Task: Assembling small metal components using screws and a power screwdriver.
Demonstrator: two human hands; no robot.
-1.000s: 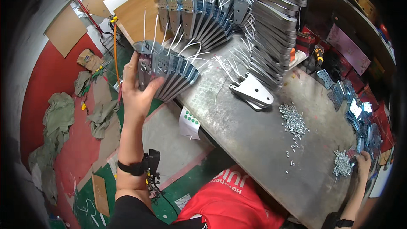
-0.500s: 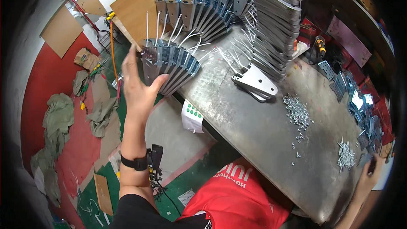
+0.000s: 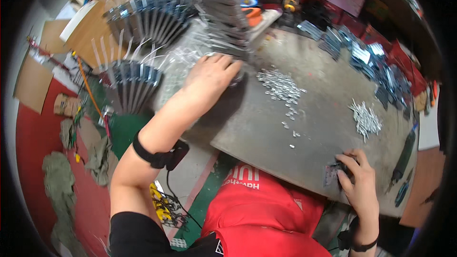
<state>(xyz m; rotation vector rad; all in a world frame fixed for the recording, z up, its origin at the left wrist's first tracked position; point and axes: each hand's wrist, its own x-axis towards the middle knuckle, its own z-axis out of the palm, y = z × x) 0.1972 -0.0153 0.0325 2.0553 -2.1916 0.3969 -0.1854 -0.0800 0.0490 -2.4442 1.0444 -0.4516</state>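
Left hand [image 3: 213, 76] and right hand [image 3: 360, 178] moved inward. Beside the red floor [image 3: 90, 200], fanned grey metal plates [image 3: 131, 88] stand at the worn metal table's [image 3: 238, 131] left edge. Left hand curls by the tall grey stack [image 3: 221, 19]; its grip I cannot tell. Open surface runs past silver nuts [image 3: 280, 86]; near the front edge, right hand pinches a small grey plate [image 3: 330, 175].

Blur smears the left grip [image 3: 213, 74] and the metal fan [image 3: 131, 85] left of it, now a soft shadow pools on the worktop [image 3: 266, 131] just below, glare whitens plates [image 3: 362, 55] beyond the right grip [image 3: 358, 177], curved edges sinking into black!
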